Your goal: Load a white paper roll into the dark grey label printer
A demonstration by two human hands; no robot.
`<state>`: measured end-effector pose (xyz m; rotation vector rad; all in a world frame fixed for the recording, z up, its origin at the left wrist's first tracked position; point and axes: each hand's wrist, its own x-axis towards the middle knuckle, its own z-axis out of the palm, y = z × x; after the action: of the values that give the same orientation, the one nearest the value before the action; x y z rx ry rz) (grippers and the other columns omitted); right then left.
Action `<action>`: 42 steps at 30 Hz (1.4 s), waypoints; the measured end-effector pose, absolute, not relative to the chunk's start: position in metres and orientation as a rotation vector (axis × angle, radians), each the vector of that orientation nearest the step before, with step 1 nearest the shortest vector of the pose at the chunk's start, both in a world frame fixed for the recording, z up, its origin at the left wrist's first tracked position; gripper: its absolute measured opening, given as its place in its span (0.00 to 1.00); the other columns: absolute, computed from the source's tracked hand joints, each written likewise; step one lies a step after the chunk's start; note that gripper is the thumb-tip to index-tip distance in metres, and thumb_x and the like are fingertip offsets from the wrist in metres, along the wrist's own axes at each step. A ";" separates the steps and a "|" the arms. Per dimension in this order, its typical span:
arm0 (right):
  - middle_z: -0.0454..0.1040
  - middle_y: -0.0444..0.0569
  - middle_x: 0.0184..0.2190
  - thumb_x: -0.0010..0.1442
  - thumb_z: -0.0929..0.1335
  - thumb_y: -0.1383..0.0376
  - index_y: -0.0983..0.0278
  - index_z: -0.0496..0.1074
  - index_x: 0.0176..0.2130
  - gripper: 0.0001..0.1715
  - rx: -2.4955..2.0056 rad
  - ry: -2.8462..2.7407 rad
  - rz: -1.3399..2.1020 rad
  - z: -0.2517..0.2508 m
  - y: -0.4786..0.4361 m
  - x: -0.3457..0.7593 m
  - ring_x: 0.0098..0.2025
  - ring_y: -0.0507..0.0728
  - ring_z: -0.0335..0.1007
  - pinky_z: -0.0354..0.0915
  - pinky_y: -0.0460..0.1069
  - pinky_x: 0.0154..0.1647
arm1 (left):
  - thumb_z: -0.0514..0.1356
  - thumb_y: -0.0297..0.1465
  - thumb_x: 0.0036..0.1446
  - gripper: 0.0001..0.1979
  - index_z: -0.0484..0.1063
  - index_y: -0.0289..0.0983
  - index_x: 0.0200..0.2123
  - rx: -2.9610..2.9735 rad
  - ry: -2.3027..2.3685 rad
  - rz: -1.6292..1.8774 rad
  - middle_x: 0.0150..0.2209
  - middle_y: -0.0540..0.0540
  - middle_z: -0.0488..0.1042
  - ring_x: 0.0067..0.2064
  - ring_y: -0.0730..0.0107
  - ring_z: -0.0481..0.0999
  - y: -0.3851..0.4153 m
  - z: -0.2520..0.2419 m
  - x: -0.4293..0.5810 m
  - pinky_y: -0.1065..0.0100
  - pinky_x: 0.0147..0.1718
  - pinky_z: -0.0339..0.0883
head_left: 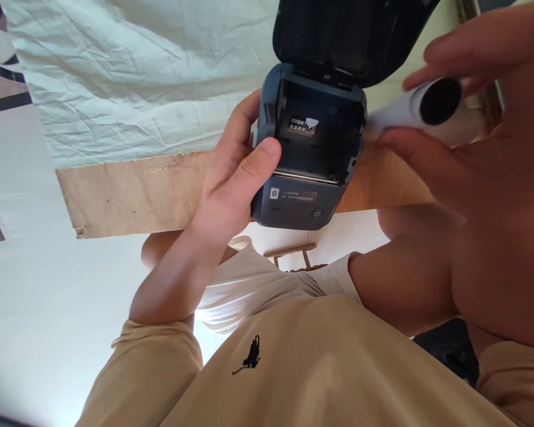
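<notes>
My left hand (pixel 235 172) grips a dark blue-grey label printer (pixel 314 148) by its left side, thumb over the front edge and fingers behind. The printer's black lid (pixel 347 35) is swung up, and its inner bay shows a small printed sticker; no roll sits in it. A power button and another label are on the front face. Just right of the printer, my right hand (pixel 493 154) pinches a white label roll (pixel 404 110) with a round black end between thumb and fingers. The roll's left end comes close to the printer's right side; whether they touch I cannot tell.
A pale green crumpled cloth (pixel 137 77) covers most of the table, leaving a bare wooden edge (pixel 133 196) toward me. My legs are beneath that edge, near a wooden stool (pixel 307 255). A dark object (pixel 449 350) lies low on the right.
</notes>
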<state>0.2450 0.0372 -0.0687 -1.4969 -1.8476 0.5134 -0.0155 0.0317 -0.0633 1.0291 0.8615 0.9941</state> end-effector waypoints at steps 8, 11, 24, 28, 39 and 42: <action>0.78 0.42 0.55 0.66 0.72 0.55 0.51 0.72 0.61 0.25 -1.377 -2.120 0.167 -0.082 0.027 0.243 0.47 0.52 0.77 0.72 0.54 0.48 | 0.75 0.44 0.60 0.21 0.81 0.44 0.53 1.062 0.875 0.997 0.55 0.52 0.84 0.65 0.53 0.80 0.033 -0.063 -0.015 0.59 0.60 0.82; 0.79 0.44 0.52 0.66 0.71 0.46 0.50 0.75 0.57 0.23 -1.412 -2.095 0.166 -0.085 0.028 0.245 0.49 0.56 0.77 0.71 0.55 0.47 | 0.75 0.44 0.59 0.22 0.80 0.43 0.53 1.044 0.866 0.996 0.56 0.50 0.84 0.66 0.51 0.79 0.033 -0.063 -0.015 0.59 0.60 0.82; 0.78 0.46 0.53 0.62 0.69 0.66 0.56 0.73 0.62 0.29 -1.294 -2.072 0.171 -0.097 0.032 0.245 0.54 0.56 0.77 0.73 0.54 0.55 | 0.68 0.37 0.68 0.17 0.77 0.42 0.58 1.090 0.865 0.983 0.57 0.50 0.83 0.66 0.53 0.78 0.031 -0.064 -0.017 0.65 0.57 0.77; 0.69 0.53 0.51 0.69 0.67 0.58 0.57 0.72 0.64 0.25 -1.285 -2.057 0.145 -0.107 0.035 0.240 0.53 0.57 0.72 0.74 0.56 0.54 | 0.68 0.37 0.69 0.15 0.77 0.43 0.56 1.104 0.874 0.986 0.56 0.51 0.83 0.65 0.54 0.79 0.032 -0.064 -0.016 0.63 0.56 0.78; 0.74 0.49 0.55 0.65 0.65 0.68 0.54 0.64 0.68 0.34 -1.153 -2.054 0.232 -0.112 0.035 0.238 0.55 0.57 0.74 0.72 0.56 0.56 | 0.71 0.37 0.66 0.14 0.80 0.44 0.54 1.097 0.851 0.998 0.54 0.53 0.84 0.66 0.55 0.80 0.034 -0.065 -0.016 0.62 0.57 0.81; 0.72 0.53 0.53 0.68 0.66 0.63 0.60 0.69 0.63 0.25 -1.226 -2.115 0.190 -0.111 0.036 0.238 0.56 0.58 0.72 0.71 0.59 0.60 | 0.73 0.41 0.64 0.16 0.81 0.46 0.53 1.086 0.856 0.994 0.54 0.52 0.84 0.64 0.55 0.81 0.034 -0.064 -0.016 0.62 0.55 0.81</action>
<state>0.2379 0.0365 -0.1115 -1.2259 -2.1150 0.1898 -0.0158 0.0337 -0.0637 1.0856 0.8556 0.9944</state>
